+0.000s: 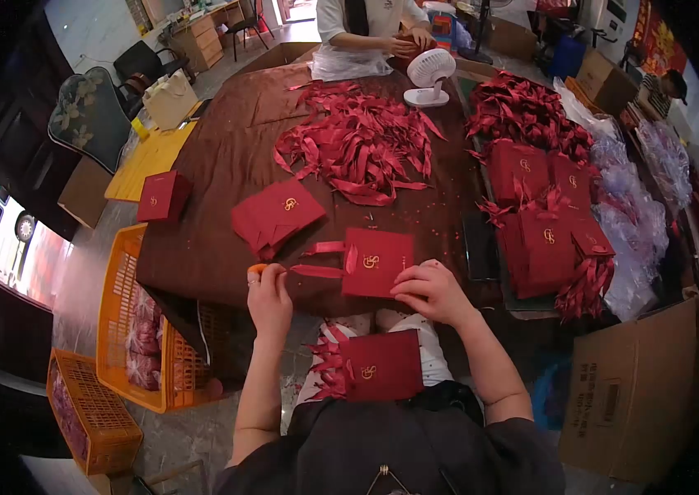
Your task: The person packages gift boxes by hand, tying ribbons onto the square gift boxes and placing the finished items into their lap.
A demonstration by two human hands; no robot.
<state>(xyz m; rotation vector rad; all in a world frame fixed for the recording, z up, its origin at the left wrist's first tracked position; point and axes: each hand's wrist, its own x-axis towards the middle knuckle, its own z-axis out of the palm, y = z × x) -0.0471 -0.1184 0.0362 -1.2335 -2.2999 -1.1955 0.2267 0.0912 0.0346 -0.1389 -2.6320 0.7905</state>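
A red gift bag (378,262) with a gold logo lies at the table's near edge, its ribbon handles pointing left. My right hand (432,290) grips the bag's lower right edge. The fingers of my left hand (268,285) are pinched together at the ends of the ribbon (316,271), and something orange shows at a fingertip. Another red bag with ribbons (382,365) rests on my lap. Flat red bags (279,216) lie just beyond my left hand. A heap of loose red ribbons (362,144) covers the table's middle.
Stacked red bags (535,247) and more ribbons (527,111) are on the right. A white fan (430,78) stands near a person (370,29) across the table. A red box (164,196) sits at left, above orange crates (118,330). A cardboard box (638,388) stands at lower right.
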